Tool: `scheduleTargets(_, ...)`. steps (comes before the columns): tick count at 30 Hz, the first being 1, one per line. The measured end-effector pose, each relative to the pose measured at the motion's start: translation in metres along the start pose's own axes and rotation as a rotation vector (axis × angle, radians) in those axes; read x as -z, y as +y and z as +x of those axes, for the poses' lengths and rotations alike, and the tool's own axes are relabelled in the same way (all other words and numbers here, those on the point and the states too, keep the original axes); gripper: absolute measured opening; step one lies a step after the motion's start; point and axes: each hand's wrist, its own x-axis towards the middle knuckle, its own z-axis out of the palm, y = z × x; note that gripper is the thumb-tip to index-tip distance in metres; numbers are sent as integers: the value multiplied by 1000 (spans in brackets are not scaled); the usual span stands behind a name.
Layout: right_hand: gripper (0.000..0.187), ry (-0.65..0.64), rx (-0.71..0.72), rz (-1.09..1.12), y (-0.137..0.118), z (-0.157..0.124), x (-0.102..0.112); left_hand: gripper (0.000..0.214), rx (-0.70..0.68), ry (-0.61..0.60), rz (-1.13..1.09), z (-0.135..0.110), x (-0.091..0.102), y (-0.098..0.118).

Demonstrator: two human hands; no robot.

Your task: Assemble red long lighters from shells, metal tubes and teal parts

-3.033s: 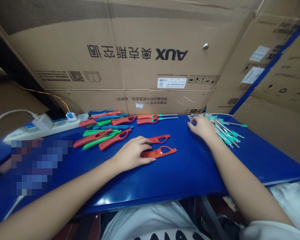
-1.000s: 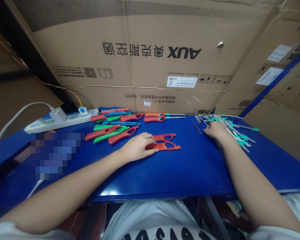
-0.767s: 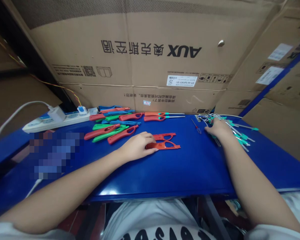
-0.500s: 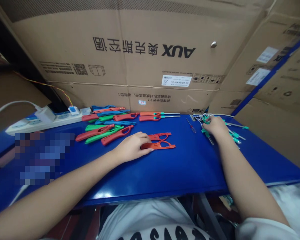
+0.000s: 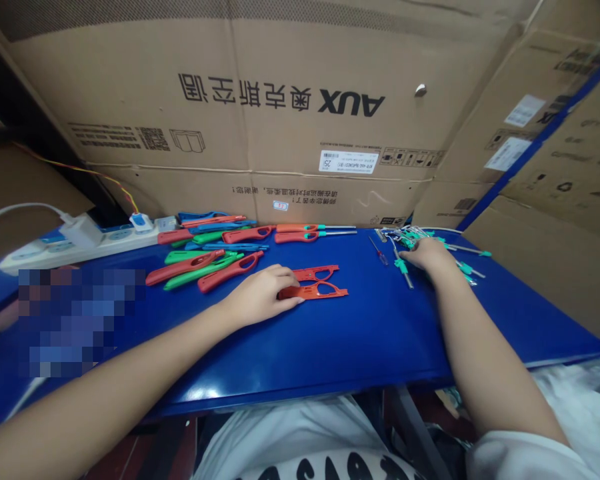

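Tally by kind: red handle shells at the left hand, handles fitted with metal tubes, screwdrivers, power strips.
Red handle shells at the left hand: 2
Handles with metal tubes fitted: 2
Screwdriver: 1
Power strip: 1
Total: 6

Upside down on the cardboard panel (image 5: 280,130) stand "AUX 奥克斯空调" and a white label (image 5: 349,162) reading "25".

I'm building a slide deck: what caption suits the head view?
Left hand at two red handle shells, right hand at metal rods with green fittings.
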Motion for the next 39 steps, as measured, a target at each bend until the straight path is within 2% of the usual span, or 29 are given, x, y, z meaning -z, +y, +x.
scheduleTargets(3, 34, 17, 29, 9, -4, 0, -3, 23, 1, 5, -3, 0, 1, 1)
scheduleTargets(7, 21, -26, 54, 24, -8, 2, -7, 24, 1, 8, 0, 0, 1, 1)
scheduleTargets(14, 24, -30, -27, 19, -7, -1, -1, 24, 6, -7, 7, 0, 0, 0)
scheduleTargets(16, 25, 7, -57, 36, -5, -4, 4, 24, 7, -11, 7, 0, 0, 0)
scheduleTargets(19, 27, 128, -92, 112, -1, -10, 12, 25, 11, -16, 8, 0, 0, 1)
scheduleTargets(23, 19, 246, -39, 299, -2, -16, 20, 25, 18, -22, 11, 0, 1, 0)
scheduleTargets(27, 10, 300, 99, 555, -16, -23, 20, 26, 36, -42, 33, -1, 9, -5)
scheduleTargets(33, 10, 518, 539, 723, -50, -44, 8, 29, 49, -109, 39, -1, 23, -14)
scheduleTargets(36, 9, 530, 723, 713, -67, -64, 3, 29, 21, -131, 48, -2, 30, -18)
scheduleTargets(39, 9, 458, 877, 701, -79, -84, 2, 32, -34, -153, 58, -3, 36, -22)
